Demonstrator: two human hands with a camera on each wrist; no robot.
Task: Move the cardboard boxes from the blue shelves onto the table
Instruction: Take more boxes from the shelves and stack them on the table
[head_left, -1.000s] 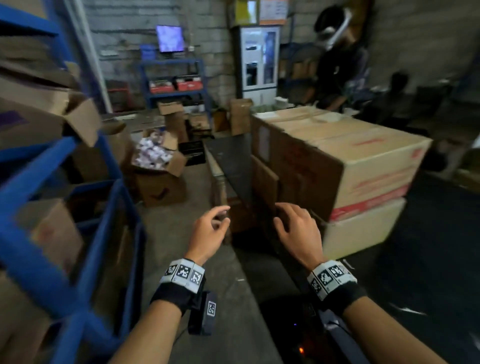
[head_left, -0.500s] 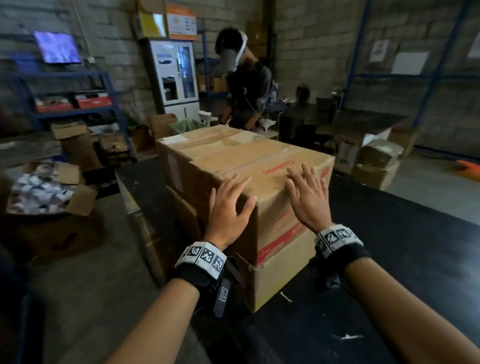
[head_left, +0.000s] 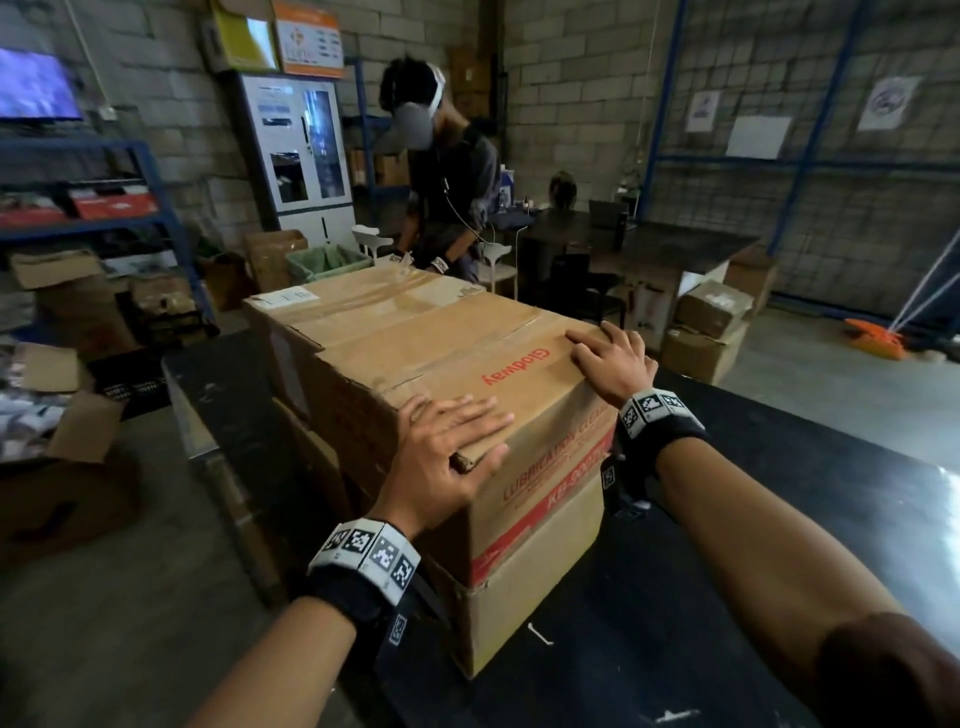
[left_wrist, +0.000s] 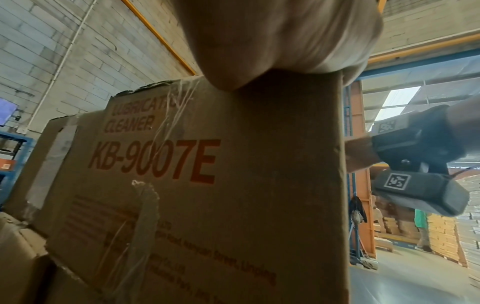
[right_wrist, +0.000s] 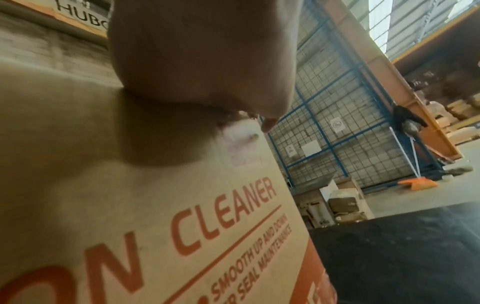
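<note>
A brown cardboard box with red print (head_left: 457, 364) sits on top of a plainer box (head_left: 535, 582), both on the black table (head_left: 779, 467). My left hand (head_left: 447, 447) lies flat with straight fingers on the top box's near corner. My right hand (head_left: 613, 358) rests flat on its right top edge. In the left wrist view the palm (left_wrist: 272, 37) presses on the box side marked KB-9007E (left_wrist: 182, 185). In the right wrist view the palm (right_wrist: 202, 57) sits over the printed box face (right_wrist: 130, 205). More boxes (head_left: 363, 306) stand behind on the table.
Another person (head_left: 447, 176) bends over the table's far end. A blue shelf (head_left: 104, 218) and open cartons (head_left: 67, 405) stand at the left on the floor. Boxes (head_left: 711, 327) lie on the floor at the right, near a dark desk (head_left: 649, 244) and an orange broom (head_left: 872, 338).
The view swung from the blue shelves to the table. Both hands came up from mid-air onto the top box and now rest flat on its top, spread further apart.
</note>
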